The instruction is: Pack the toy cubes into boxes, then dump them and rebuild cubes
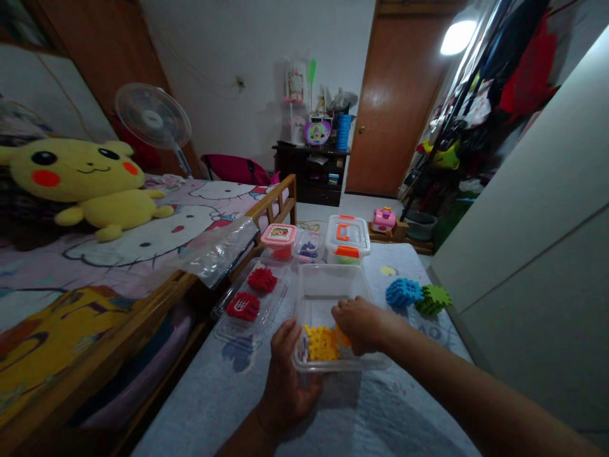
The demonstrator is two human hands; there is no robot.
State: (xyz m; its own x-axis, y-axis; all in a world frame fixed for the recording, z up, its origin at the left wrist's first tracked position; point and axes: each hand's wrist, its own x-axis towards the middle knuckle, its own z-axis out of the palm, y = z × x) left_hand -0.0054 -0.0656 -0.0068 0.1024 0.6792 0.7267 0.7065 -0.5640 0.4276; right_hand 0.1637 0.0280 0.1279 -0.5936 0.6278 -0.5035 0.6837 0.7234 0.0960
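Observation:
A clear plastic box (pixel 311 289) sits on the cloth-covered surface in front of me. My left hand (pixel 290 381) grips its near left corner, thumb and fingers around the wall. Inside the box, near its front, lies a yellow interlocking block piece (pixel 323 346). My right hand (pixel 359 324) reaches in from the right with its fingers curled. An orange block piece (pixel 342 336) shows under that hand, partly hidden by it, and the fingers appear closed on it. Right of the box stand a blue block shape (pixel 403 292) and a green block shape (pixel 432 299).
Two red block shapes (pixel 243 306) lie on a clear lid (pixel 273 311) to the left. Behind the box are a pink-lidded container (pixel 279 235) and a clear box with orange latches (pixel 348 231). A wooden bed rail (pixel 166 292) borders the left; a white cabinet (pixel 533 254) stands right.

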